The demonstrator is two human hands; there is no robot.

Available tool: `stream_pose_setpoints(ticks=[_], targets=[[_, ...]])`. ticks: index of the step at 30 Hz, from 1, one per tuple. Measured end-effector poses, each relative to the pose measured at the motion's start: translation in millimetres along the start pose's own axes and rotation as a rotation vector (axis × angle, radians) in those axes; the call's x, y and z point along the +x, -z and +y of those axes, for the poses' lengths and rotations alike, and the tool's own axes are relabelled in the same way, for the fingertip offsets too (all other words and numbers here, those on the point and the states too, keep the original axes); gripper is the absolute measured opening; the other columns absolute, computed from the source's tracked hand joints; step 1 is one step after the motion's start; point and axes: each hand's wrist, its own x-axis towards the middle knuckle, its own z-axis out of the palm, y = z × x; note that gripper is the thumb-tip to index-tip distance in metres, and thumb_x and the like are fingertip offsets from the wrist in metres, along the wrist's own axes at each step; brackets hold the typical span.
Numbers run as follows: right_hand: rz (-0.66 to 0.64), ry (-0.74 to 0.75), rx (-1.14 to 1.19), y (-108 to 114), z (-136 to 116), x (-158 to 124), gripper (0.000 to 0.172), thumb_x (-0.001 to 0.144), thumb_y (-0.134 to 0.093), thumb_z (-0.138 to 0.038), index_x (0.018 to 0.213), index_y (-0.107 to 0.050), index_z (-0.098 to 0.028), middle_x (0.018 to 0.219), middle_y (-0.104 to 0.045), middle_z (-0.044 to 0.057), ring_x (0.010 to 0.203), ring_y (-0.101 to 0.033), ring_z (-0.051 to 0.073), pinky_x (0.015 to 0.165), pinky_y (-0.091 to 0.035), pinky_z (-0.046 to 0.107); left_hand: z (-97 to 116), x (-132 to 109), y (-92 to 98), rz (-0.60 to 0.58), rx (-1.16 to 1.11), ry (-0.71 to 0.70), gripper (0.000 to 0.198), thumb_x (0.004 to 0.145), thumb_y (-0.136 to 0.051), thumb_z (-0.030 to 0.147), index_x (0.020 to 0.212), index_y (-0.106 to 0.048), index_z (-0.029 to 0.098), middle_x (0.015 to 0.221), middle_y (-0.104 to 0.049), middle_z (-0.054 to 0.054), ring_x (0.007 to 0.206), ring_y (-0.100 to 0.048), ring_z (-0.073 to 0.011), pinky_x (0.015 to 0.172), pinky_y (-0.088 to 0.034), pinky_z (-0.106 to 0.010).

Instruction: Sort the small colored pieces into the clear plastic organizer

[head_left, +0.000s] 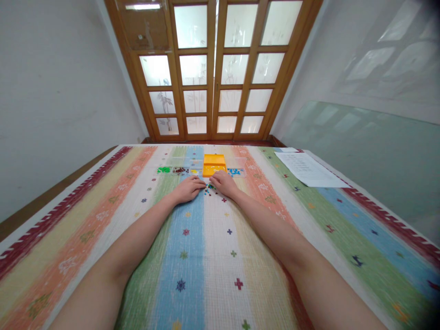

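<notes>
Small loose pieces [209, 189], blue, green and dark, lie in a little heap on the tablecloth between my hands. My left hand [189, 189] rests at the heap's left side, fingers bent together and tips close to the pieces. From the right, my right hand [224, 182] reaches over the heap's far side with curled fingers. Whether either hand pinches a piece is too small to see. Just beyond stands an orange-yellow box [214, 160] with its lid raised; a few pale pieces show inside. My right hand partly covers its front edge.
Clear open cases flank the box, holding green pieces [164, 170], dark brown pieces [180, 170], yellow pieces [195, 171] and blue pieces [235, 172]. A printed paper sheet [307, 169] lies at the right on the striped tablecloth [220, 256]. Wood-framed glass doors [213, 68] stand behind.
</notes>
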Motion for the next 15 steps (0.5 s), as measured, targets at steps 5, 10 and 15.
stream_pose_setpoints(ticks=[5, 10, 15], targets=[[-0.006, 0.012, 0.010, 0, 0, 0, 0.033, 0.104, -0.053, -0.033, 0.078, -0.068, -0.021, 0.084, -0.067, 0.005, 0.087, -0.057, 0.020, 0.081, -0.040, 0.032, -11, -3, 1.1, 0.087, -0.041, 0.075, 0.051, 0.087, -0.049, 0.007, 0.126, -0.074, 0.028, 0.128, -0.071, -0.005, 0.121, -0.055, -0.0261, 0.116, -0.037, -0.046], [-0.011, 0.008, 0.005, 1, -1, 0, 0.032, 0.104, -0.052, -0.032, 0.079, -0.069, -0.021, 0.085, -0.067, 0.006, 0.087, -0.057, 0.020, 0.081, -0.040, 0.032, -32, -10, 4.2, 0.309, -0.114, 0.270, 0.047, 0.085, -0.050, 0.008, 0.118, -0.077, 0.025, 0.125, -0.072, -0.007, 0.119, -0.055, -0.0283, 0.113, -0.039, -0.049], [-0.012, 0.018, 0.010, 1, 0, -1, 0.032, 0.104, -0.051, -0.032, 0.080, -0.069, -0.021, 0.085, -0.067, 0.005, 0.086, -0.056, 0.020, 0.081, -0.040, 0.032, -55, -18, 6.3, 0.567, -0.197, 0.465, 0.041, 0.081, -0.054, 0.008, 0.109, -0.079, 0.023, 0.123, -0.072, -0.010, 0.119, -0.056, -0.0300, 0.116, -0.035, -0.052]])
